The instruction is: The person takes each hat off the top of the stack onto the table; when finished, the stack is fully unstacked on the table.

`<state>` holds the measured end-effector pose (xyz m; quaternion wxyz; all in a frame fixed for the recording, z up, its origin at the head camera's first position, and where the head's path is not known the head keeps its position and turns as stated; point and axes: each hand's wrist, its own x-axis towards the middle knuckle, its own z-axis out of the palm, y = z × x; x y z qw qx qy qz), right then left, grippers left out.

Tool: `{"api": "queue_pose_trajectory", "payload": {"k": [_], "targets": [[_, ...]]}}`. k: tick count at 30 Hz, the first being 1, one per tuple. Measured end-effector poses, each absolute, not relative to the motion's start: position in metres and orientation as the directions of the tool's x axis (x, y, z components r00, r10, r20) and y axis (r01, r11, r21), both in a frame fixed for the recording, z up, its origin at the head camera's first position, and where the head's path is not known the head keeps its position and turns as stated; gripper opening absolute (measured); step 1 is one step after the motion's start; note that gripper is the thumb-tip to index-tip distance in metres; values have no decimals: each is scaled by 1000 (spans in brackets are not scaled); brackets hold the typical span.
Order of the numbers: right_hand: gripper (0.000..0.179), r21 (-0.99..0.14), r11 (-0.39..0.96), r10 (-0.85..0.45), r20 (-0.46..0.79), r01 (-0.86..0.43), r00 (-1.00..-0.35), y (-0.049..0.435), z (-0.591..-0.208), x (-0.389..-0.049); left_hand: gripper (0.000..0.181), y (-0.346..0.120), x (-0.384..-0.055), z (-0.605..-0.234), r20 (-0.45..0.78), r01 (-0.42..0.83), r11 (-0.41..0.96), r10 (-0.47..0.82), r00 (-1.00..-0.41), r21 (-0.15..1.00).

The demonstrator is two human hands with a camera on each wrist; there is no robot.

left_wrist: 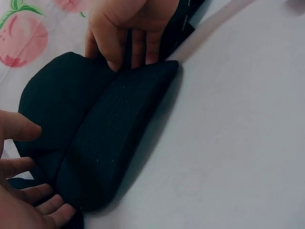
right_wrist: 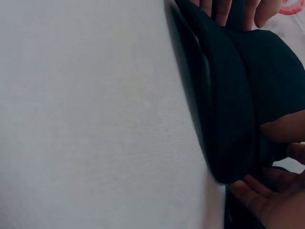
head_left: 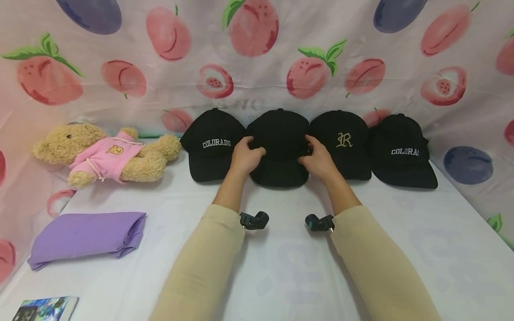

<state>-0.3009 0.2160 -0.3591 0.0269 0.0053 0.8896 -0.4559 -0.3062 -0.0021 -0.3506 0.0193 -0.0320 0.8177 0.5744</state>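
Third from the right in a row, a plain black baseball cap rests with its brim toward me. My left hand holds its left side, thumb over the front and fingers along the edge. The right hand grips the opposite side the same way. In the left wrist view the cap's crown and brim lie between both hands. Fingers of the right hand reach under the brim's corner in the right wrist view. To its left is a COLORADO cap; to its right, a cap with a gold R.
Another COLORADO cap ends the row at right. A teddy bear in a pink top lies at left. Nearer are a folded purple cloth and a colourful book. Fruit-print fabric hangs behind the white table.
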Motion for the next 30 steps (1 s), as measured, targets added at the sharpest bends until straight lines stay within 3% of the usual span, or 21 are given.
{"api": "queue_pose_trajectory", "payload": {"k": [17,30], "targets": [[88,-827,556,-50,-130,81,-990,211,-357,-302,74,-4,-308,-350,-128,-96,411,52,-990,907],[85,-803,592,-37,-102,61,-994,221,-357,-299,65,-9,-304,-346,-76,-23,494,87,-993,869]]}}
